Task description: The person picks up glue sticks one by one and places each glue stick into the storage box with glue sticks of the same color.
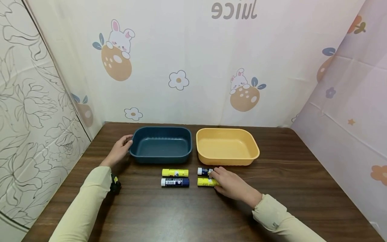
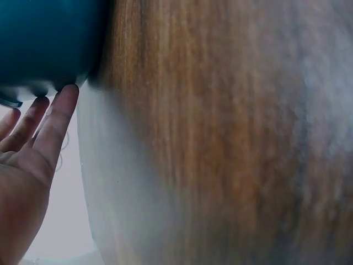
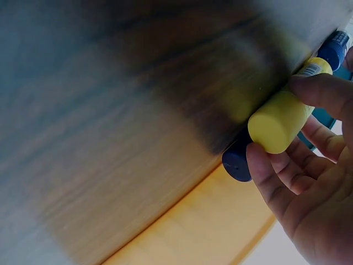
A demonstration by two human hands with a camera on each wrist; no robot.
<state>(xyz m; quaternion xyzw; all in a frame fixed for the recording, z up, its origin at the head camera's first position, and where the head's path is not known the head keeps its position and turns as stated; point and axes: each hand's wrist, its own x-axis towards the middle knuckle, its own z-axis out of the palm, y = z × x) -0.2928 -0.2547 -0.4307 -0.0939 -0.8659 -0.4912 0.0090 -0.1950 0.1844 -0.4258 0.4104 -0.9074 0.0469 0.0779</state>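
Observation:
A dark teal bin stands on the table, with a yellow bin to its right. My left hand touches the teal bin's left side with extended fingertips. Before the yellow bin, my right hand pinches a yellow glue stick that lies on the table, thumb on one side and fingers on the other. Beside it, partly hidden by the fingers, lies a navy glue stick with a white end. Another yellow glue stick and a navy one lie before the teal bin.
A brown wood-grain table carries everything. Behind it hangs a printed curtain, and patterned cloth stands along the right side. A small black object is at the left wrist.

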